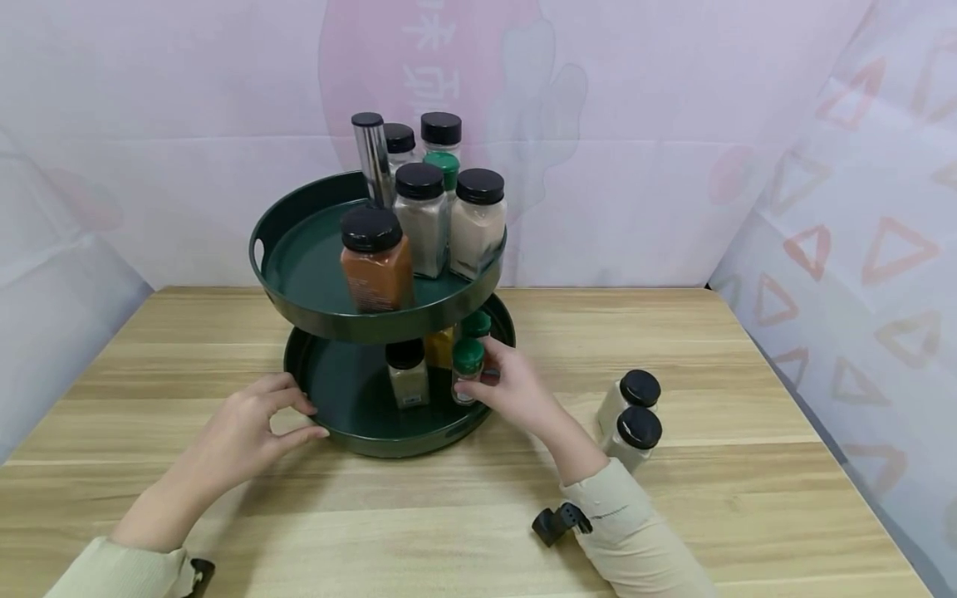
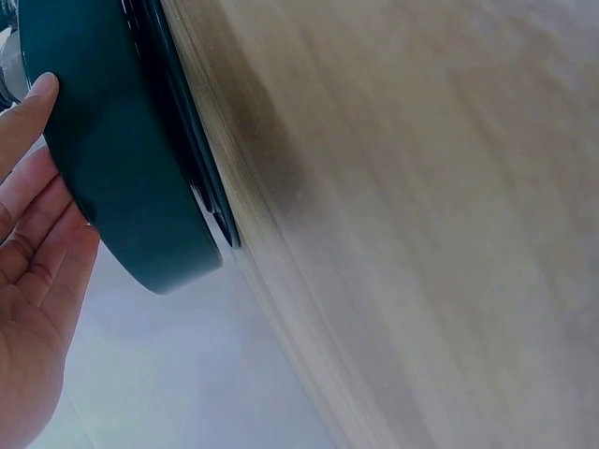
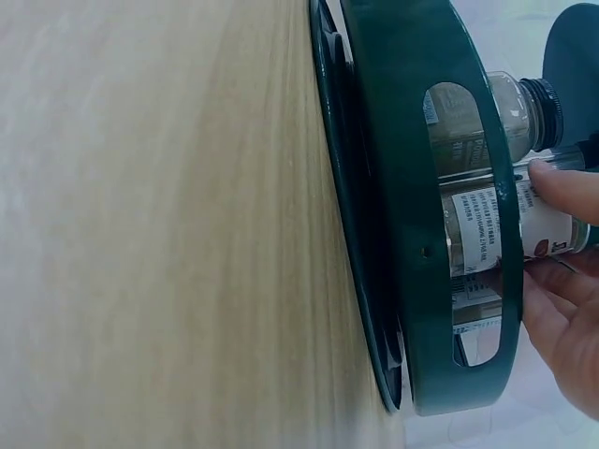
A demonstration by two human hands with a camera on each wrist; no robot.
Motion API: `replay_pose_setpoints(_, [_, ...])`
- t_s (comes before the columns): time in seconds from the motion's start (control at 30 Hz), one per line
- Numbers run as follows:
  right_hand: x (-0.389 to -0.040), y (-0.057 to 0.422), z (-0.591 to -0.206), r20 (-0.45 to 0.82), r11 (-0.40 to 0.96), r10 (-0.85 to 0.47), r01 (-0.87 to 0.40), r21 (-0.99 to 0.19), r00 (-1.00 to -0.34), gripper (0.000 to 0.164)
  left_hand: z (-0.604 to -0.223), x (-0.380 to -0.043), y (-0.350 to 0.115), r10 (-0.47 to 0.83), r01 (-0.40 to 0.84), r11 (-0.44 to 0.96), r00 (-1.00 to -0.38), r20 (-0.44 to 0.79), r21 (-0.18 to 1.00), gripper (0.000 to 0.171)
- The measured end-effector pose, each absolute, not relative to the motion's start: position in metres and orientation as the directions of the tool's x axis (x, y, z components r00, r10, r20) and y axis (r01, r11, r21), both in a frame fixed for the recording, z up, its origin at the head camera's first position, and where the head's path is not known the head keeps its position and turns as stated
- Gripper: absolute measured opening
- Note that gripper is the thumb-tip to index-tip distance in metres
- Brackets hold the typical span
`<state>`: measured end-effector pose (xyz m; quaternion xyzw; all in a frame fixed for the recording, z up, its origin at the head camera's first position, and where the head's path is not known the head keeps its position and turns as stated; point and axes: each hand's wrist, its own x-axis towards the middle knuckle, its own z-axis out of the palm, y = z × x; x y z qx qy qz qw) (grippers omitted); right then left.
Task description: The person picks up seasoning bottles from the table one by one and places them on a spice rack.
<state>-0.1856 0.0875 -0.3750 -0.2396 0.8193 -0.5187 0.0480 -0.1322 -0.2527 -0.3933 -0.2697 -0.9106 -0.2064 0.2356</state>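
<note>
A dark green two-tier round rack has an upper tray (image 1: 299, 257) and a lower tray (image 1: 336, 386). My right hand (image 1: 519, 390) holds a small clear spice jar with a green cap (image 1: 468, 357) at the right side of the lower tray; its label shows through the wall slot in the right wrist view, thumb on one side and fingers on the other. My left hand (image 1: 250, 428) touches the lower tray's left front rim with thumb and fingertips, fingers fairly straight. Beside the held jar stand a black-capped jar (image 1: 409, 386), a yellow-filled jar (image 1: 439, 349) and another green-capped jar (image 1: 476, 322).
Several jars stand on the upper tray, among them an orange-filled jar (image 1: 377, 274) at the front and a tilted silver cylinder (image 1: 374, 162). Two black-capped jars (image 1: 628, 444) stand on the wooden table (image 1: 748, 498) at the right. A printed cloth (image 1: 635, 149) hangs behind.
</note>
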Motion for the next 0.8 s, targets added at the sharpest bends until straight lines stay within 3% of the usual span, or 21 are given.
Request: replay_pose_setpoints(0.8, [-0.1882, 0.0871, -0.3772, 0.103, 0.487, -0.438, -0.332, -0.808, -0.893, 0.039, -0.393, -0.1322, -0.2525, 0.388, 0.577, 0.774, -0.757, 0.526, 0.26, 0.028])
